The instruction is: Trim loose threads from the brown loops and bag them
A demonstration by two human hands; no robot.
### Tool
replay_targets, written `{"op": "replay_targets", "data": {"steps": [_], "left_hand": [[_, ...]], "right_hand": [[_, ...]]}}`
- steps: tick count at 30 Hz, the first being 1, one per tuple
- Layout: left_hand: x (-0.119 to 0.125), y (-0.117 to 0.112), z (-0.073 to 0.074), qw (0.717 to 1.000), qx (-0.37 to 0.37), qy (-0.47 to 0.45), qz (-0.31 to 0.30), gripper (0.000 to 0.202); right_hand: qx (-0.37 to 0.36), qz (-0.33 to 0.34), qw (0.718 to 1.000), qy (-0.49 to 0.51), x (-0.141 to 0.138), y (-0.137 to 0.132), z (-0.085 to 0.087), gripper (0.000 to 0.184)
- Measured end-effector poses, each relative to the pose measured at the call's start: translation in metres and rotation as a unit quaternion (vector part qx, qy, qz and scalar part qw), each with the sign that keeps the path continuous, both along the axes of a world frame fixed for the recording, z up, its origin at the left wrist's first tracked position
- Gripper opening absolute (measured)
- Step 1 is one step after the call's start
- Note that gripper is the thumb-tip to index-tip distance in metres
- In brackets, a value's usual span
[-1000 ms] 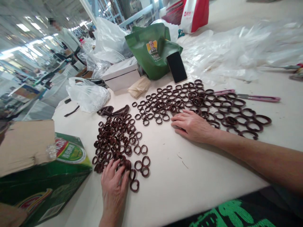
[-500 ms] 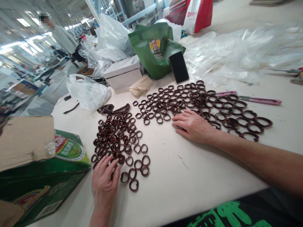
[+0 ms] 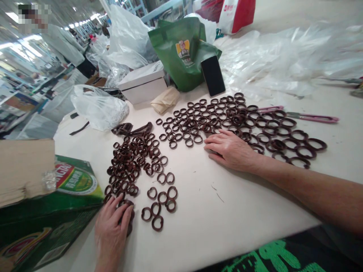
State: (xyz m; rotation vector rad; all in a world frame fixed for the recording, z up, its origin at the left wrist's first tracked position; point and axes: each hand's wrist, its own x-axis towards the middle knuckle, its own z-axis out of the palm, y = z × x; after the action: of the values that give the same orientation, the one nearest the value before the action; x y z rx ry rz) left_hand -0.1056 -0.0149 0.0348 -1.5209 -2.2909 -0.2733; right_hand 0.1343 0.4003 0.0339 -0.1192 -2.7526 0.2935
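Dark brown rings lie in two groups on the pale table (image 3: 215, 219). A dense pile of rings (image 3: 130, 162) sits at the left; a flat spread of rings (image 3: 227, 117) runs to the right. My left hand (image 3: 112, 228) lies at the near edge of the pile, fingers stretched over a few rings it has drawn toward me. Flat on the table rests my right hand (image 3: 231, 149), fingers extended and touching the near edge of the spread rings, holding nothing.
A green carton (image 3: 51, 211) with an open flap stands at the left. Behind the rings are a white box (image 3: 143, 83), a green bag (image 3: 184, 53), a dark phone (image 3: 212, 75), plastic bags (image 3: 99, 107) and clear sheeting (image 3: 283, 64). Pink scissors (image 3: 309, 117) lie at the right.
My left hand has slid left and toward me along the pile's near edge, dragging a few rings with it. My right hand has stayed in place.
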Motion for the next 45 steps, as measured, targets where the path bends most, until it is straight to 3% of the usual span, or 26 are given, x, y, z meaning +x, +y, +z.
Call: {"op": "replay_targets", "data": {"steps": [2,5,9,12,16,21,24,27,31,35,38,41,43,45], "left_hand": [[0.0,0.007,0.005,0.999,0.027,0.001,0.028,0.011],[0.007,0.039,0.011,0.998,0.056,-0.012,0.035,0.012],[0.034,0.087,0.009,0.998,-0.005,-0.059,-0.021,0.025],[0.056,0.101,0.002,0.991,-0.054,-0.106,-0.067,0.029],[0.063,0.088,0.0,0.983,-0.044,-0.144,-0.106,0.034],[0.05,0.067,0.008,0.987,0.022,-0.158,-0.025,0.04],[0.055,0.06,0.003,0.989,-0.006,-0.148,-0.019,0.039],[0.065,0.051,-0.004,0.988,-0.046,-0.138,-0.046,0.033],[0.071,0.048,0.002,0.988,-0.015,-0.142,-0.057,0.019],[0.074,0.086,0.017,0.99,0.049,-0.126,-0.038,0.017],[0.078,0.126,0.016,0.989,0.05,-0.127,-0.058,0.02],[0.079,0.147,0.005,0.985,0.026,-0.16,-0.059,0.027],[0.076,0.155,-0.004,0.975,0.053,-0.207,-0.067,0.026],[0.072,0.172,-0.014,0.945,0.12,-0.292,-0.083,0.017]], "right_hand": [[0.0,-0.001,1.0,0.002,0.0,0.0,0.0,0.016],[0.002,0.0,1.0,0.002,0.0,0.0,0.001,0.017],[0.0,0.003,1.0,-0.001,0.0,-0.001,0.002,0.017],[-0.004,0.0,1.0,0.0,0.0,-0.001,0.002,0.017],[-0.005,0.003,1.0,0.002,0.001,-0.001,0.001,0.016],[-0.009,0.001,1.0,-0.003,0.001,-0.002,0.0,0.018],[-0.012,0.0,1.0,-0.012,0.001,-0.002,0.002,0.018],[-0.01,-0.002,1.0,-0.015,0.001,-0.002,0.002,0.017],[-0.008,0.0,1.0,-0.013,0.001,-0.001,0.0,0.016],[-0.014,0.009,1.0,0.02,0.0,-0.004,0.001,0.016],[-0.023,-0.007,0.996,0.084,0.007,-0.003,0.018,0.021],[-0.034,-0.091,0.98,0.174,0.029,0.014,0.041,0.026],[-0.041,-0.159,0.959,0.232,0.054,0.039,0.051,0.028],[-0.046,-0.231,0.938,0.253,0.087,0.073,0.053,0.029]]}}
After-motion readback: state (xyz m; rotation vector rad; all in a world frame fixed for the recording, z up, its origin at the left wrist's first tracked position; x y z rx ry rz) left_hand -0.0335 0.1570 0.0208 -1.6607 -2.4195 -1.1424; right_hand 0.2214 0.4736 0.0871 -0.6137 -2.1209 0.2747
